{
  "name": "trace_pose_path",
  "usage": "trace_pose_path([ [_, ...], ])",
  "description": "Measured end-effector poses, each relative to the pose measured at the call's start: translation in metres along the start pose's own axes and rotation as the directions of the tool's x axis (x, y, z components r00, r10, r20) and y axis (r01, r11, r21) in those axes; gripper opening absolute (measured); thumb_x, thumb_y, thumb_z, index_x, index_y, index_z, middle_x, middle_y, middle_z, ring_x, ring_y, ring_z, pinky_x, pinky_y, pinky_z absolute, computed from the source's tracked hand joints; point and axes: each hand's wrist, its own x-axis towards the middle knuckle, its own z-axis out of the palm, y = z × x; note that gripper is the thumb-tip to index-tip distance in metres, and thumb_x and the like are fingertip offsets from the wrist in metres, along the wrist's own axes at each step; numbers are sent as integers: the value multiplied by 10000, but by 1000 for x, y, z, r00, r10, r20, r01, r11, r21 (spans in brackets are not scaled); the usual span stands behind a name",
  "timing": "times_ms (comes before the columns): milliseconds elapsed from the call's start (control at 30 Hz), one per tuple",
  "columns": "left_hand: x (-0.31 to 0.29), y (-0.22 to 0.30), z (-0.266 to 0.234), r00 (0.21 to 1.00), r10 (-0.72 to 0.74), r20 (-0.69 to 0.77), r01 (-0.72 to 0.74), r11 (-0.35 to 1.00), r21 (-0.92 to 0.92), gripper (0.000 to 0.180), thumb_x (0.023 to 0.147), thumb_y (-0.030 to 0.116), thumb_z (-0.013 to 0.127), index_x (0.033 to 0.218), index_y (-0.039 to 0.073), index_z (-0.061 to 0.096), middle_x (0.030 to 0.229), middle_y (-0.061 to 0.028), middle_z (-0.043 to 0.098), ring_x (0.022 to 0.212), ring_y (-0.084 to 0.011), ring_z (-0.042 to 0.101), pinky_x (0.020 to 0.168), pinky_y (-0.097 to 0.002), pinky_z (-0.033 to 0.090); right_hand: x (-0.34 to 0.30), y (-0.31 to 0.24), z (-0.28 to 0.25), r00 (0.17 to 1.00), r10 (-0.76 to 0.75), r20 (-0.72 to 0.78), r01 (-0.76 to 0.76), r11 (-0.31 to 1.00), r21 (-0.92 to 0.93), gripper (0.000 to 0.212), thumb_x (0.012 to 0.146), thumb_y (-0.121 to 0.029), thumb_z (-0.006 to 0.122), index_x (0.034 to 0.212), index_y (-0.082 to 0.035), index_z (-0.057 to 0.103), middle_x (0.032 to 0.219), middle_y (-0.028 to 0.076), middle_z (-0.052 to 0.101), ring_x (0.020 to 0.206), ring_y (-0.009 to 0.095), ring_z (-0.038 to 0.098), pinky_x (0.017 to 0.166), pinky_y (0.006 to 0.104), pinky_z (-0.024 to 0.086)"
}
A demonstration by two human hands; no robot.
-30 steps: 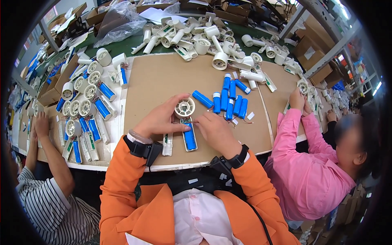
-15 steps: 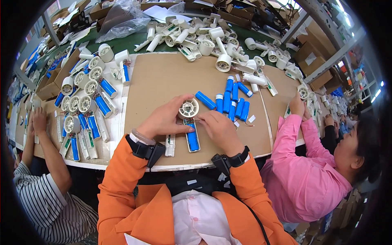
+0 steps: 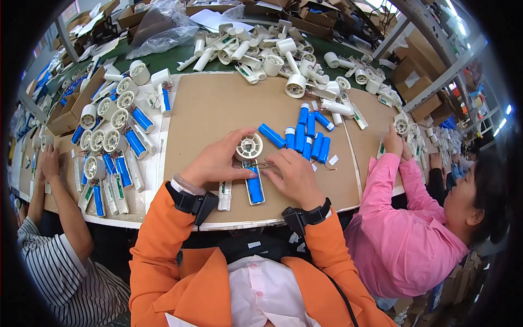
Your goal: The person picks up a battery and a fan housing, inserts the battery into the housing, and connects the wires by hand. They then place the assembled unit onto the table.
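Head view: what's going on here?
The person in orange sleeves is handling a white round-headed housing on a brown board. The left hand holds it, thumb on the blue cylinder lying in its open handle. The right hand's fingertips are at the thin wires by the cylinder's upper end; whether they pinch them is hard to tell. Loose blue cylinders lie beyond the right hand.

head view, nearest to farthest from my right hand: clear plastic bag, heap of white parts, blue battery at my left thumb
1. Blue battery, just left of the right hand
2. Heap of white parts, back centre
3. Clear plastic bag, far back left
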Motion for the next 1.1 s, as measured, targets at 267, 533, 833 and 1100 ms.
trace_pose_path([
  [267,1,-2,0,999,30,-19,-29,999,26,936,702,278,877,1472,135,363,1035,-69,583,726,-125,547,649,-272,489,0,3,14,998,-47,-46,46,999,-19,124,795,-64,733,905,-70,677,887,73,632,801,264,628,658,366,501],
  [533,1,11,-6,989,-135,67,136,991,-11,917,692,321,867,1444,125,380,1315,-135,534,1100,-293,605,880,-362,511,6,2,24,980,198,27,-188,865,465,121,841,-57,707,960,-38,691,922,82,649,813,258,627,679,341,500],
  [833,1,6,-5,996,-81,43,80,996,24,924,682,304,874,1441,128,378,1335,-139,526,1106,-295,606,871,-357,522,7,11,30,995,84,-62,-54,922,383,105,831,-43,714,932,-39,686,935,76,640,891,273,604,766,347,488],
  [1100,0,7,-5,992,-106,62,106,994,2,931,678,292,877,1443,122,375,1352,-141,519,1126,-297,600,887,-361,522,7,7,25,988,-61,-144,89,976,199,140,803,-38,722,931,-63,671,919,62,631,877,270,593,743,368,490],
])
